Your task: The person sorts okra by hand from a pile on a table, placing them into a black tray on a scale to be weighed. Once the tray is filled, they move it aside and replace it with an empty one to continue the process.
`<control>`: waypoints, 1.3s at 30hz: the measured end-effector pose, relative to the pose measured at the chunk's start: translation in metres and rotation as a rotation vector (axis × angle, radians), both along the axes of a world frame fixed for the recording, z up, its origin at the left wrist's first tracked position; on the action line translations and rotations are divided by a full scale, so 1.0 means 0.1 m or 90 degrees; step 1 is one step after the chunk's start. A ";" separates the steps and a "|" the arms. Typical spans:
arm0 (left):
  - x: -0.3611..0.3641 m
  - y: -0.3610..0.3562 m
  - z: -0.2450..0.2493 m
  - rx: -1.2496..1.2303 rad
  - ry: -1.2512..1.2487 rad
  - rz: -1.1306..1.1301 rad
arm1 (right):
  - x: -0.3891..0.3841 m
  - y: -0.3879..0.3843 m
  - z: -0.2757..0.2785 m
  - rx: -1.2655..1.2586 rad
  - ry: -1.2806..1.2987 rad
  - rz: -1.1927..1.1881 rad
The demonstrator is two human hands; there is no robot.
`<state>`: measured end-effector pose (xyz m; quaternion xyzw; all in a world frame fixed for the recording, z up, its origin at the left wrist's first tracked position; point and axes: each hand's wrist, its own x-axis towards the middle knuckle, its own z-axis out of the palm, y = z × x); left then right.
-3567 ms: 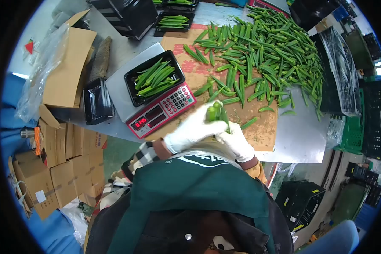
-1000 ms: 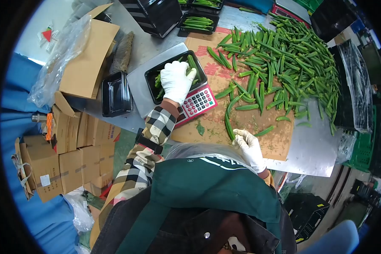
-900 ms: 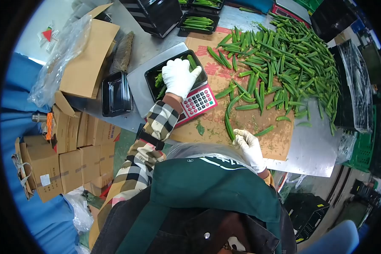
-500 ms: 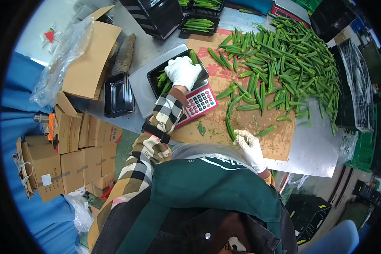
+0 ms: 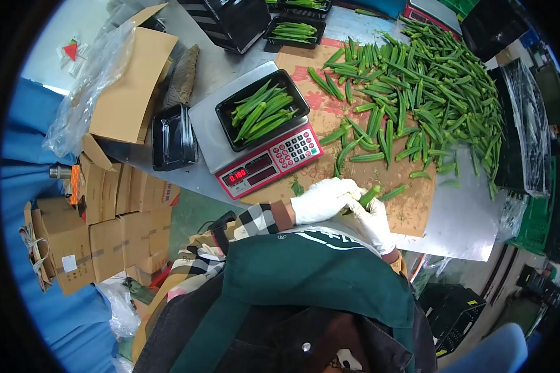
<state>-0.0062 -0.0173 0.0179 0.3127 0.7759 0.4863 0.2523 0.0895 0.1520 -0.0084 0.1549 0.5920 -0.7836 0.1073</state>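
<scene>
In front of the apron, my gloved left hand (image 5: 323, 200) and my gloved right hand (image 5: 373, 222) meet around okra (image 5: 370, 195), whose tip pokes up between them. The fingers of both are closed on it, partly hiding it. Left of them a red-and-white digital scale (image 5: 289, 149) reads 0.180. On its plate sits a black tray (image 5: 300, 102) with several okra pods (image 5: 261, 112) lying lengthwise. A large pile of loose okra (image 5: 429, 93) spreads over the flattened cardboard (image 5: 330, 56), with a few single pods close to my hands.
Left of the scale stand stacked empty black trays (image 5: 174, 138) and an open carton (image 5: 127, 93) with plastic film. Filled okra trays (image 5: 292, 32) are at the back. A black crate (image 5: 519, 124) borders the pile on the right. More cartons (image 5: 112, 248) stand at lower left.
My left hand has left the tray on the scale and come down to my right hand, closing on okra there. The tray's okra and the scale's display are now uncovered.
</scene>
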 end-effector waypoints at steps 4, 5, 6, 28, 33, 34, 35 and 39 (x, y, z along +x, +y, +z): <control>-0.20 -0.27 0.27 -0.120 -0.021 0.006 | 0.05 0.02 -0.01 0.033 -0.068 -0.006; -0.28 -0.38 0.32 -0.089 0.079 0.088 | 0.03 0.02 0.02 0.038 -0.074 -0.028; -0.37 -0.51 0.36 -0.056 0.178 0.168 | 0.02 0.02 0.05 0.043 -0.080 -0.050; -1.81 -1.33 0.26 0.112 -0.299 0.554 | -0.24 0.04 -0.15 0.043 -0.156 -0.054; -3.09 -1.11 0.17 0.037 -0.255 0.513 | -0.35 0.15 -0.30 0.084 -0.156 -0.034; -3.35 -1.05 0.13 -0.013 -0.255 0.519 | -0.38 0.17 -0.29 0.101 -0.171 -0.023; -3.61 -1.02 0.02 -0.025 -0.230 0.509 | -0.41 0.17 -0.32 0.101 -0.169 -0.034; -4.37 -0.81 -0.33 -0.010 -0.217 0.568 | -0.52 0.26 -0.35 0.127 -0.167 -0.057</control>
